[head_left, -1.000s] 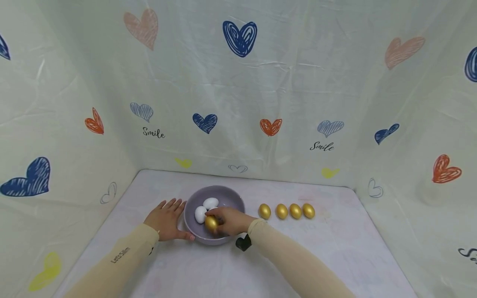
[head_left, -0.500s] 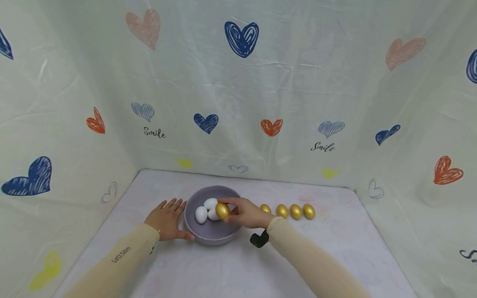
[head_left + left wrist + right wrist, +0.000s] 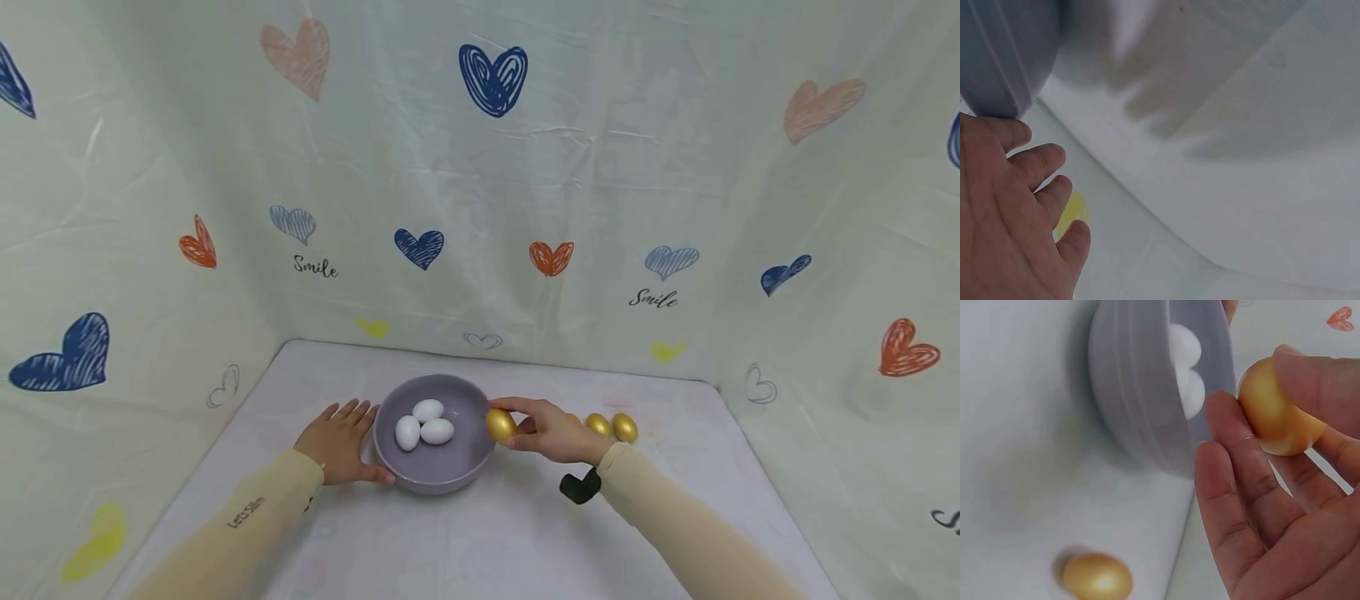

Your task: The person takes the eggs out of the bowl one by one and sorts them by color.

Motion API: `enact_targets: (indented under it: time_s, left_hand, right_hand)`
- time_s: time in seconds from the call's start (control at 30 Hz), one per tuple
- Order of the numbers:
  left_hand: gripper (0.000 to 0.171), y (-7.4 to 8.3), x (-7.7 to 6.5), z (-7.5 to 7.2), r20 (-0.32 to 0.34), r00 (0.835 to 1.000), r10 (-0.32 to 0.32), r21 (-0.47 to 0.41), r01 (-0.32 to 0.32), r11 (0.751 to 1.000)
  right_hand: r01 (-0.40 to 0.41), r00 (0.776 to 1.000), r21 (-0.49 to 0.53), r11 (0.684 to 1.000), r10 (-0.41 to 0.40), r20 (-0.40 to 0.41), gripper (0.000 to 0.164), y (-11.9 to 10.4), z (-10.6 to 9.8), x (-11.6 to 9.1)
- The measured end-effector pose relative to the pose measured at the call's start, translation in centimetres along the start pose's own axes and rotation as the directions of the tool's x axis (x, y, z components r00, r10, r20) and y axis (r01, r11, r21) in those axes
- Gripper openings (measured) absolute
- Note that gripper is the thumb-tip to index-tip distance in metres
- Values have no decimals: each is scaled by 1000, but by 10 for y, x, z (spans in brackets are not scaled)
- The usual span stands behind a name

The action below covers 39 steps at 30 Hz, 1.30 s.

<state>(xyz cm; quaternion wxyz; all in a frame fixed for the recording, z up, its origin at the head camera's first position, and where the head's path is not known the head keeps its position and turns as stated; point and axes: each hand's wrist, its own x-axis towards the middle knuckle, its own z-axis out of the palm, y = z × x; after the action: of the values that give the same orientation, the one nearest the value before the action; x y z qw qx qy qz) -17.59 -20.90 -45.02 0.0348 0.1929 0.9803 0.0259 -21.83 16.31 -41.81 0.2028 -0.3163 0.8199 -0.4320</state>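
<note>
A golden egg [image 3: 501, 425] is pinched between the thumb and fingers of my right hand [image 3: 551, 430], just past the right rim of a purple-grey bowl [image 3: 472, 417]. In the right wrist view the golden egg [image 3: 1272, 412] shows between thumb and fingertips, close to the bowl [image 3: 1135, 394]. Three white eggs [image 3: 428, 410] lie together inside the bowl. My left hand [image 3: 339, 442] is spread flat at the bowl's left side, thumb and fingertips against it. In the left wrist view the left hand [image 3: 1010, 212] has its fingers extended, near the bowl's outer wall [image 3: 1010, 56].
Right of the bowl, several golden eggs [image 3: 624, 427] stand in a row on the white table [image 3: 465, 550], partly hidden behind my right hand. One golden egg [image 3: 1097, 576] lies low in the right wrist view. A heart-printed curtain [image 3: 577, 150] encloses the back and sides.
My right hand has lifted the golden egg out of the bowl and carried it right, over the rim. All three white eggs are now uncovered. The left hand has stayed in place.
</note>
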Motion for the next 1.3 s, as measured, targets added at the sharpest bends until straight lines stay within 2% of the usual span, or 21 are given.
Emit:
enact_targets:
  time_s: [0.3, 0.57, 0.77, 1.0, 1.3]
  left_hand:
    - [123, -3, 1, 6, -27, 1000, 4, 5, -4, 1000]
    - [123, 0, 0, 1, -12, 1000, 1, 8, -1, 1000]
    - [123, -1, 1, 3, -24, 1000, 3, 5, -2, 1000]
    - [124, -2, 1, 5, -27, 1000, 6, 4, -6, 1000]
    - [123, -2, 1, 6, -41, 999, 14, 7, -14, 1000]
  right_hand:
    - [-42, 998, 2, 999, 42, -49, 61, 21, -27, -35]
    - [-113, 987, -8, 994, 111, -118, 64, 39, -45, -62]
    - [-109, 982, -18, 994, 105, -159, 63, 53, -61, -79]
    - [-156, 965, -19, 988, 148, -217, 63, 65, -85, -99]
    - [-265, 933, -51, 963, 243, -265, 62, 91, -108, -120]
